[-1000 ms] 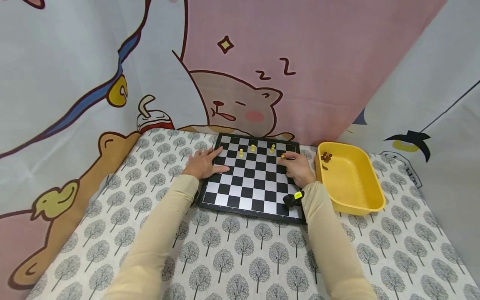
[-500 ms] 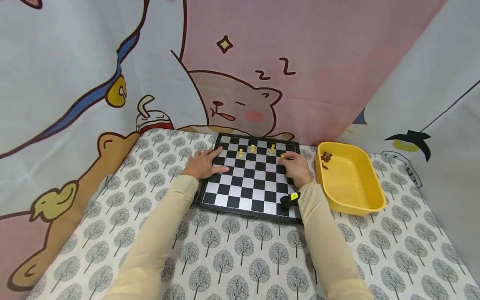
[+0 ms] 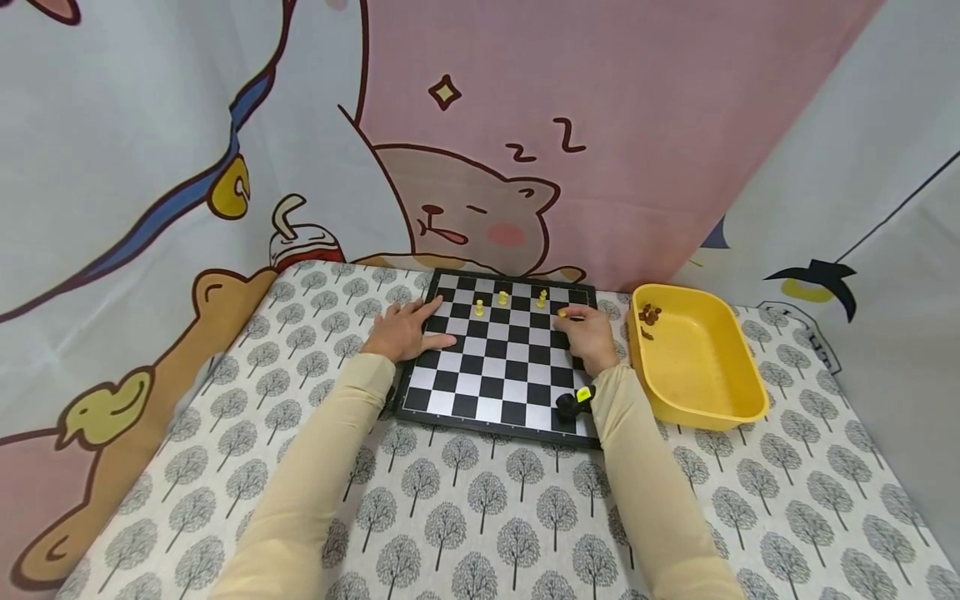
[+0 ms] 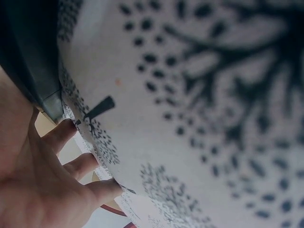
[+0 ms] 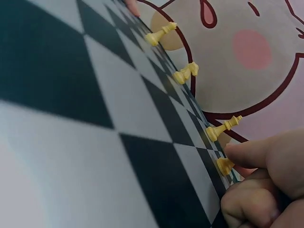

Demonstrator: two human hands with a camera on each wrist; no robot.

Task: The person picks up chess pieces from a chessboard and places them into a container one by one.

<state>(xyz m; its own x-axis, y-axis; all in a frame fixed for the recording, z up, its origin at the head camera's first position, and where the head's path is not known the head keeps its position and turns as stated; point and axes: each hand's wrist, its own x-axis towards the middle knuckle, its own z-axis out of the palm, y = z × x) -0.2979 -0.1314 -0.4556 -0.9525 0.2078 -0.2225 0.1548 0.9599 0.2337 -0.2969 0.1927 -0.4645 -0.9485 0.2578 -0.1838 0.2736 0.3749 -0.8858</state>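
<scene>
A black-and-white chessboard (image 3: 487, 386) lies on the table. My left hand (image 3: 397, 332) rests on its left edge, thumb and fingers spread; the left wrist view shows several fingers (image 4: 80, 166) reaching past the board's side. At the far right of the board my right hand (image 3: 588, 337) pinches a small yellow chess piece (image 5: 224, 166), its top hidden by the fingers. Next to it stands a yellow king (image 5: 223, 129). Further left along the far rows are a yellow knight (image 5: 186, 73) and another upright yellow piece (image 3: 479, 308).
To the right of the board stands a yellow plastic tub (image 3: 697, 358), with small brown pieces (image 3: 649, 314) in its far left corner. A tree-print cloth (image 3: 487, 508) covers the table. Behind hangs a cartoon-print curtain (image 3: 637, 125).
The right wrist has swung slightly left while its fingertips stay at the same spot with the chess piece. The left hand keeps its place; the head view has shifted a little.
</scene>
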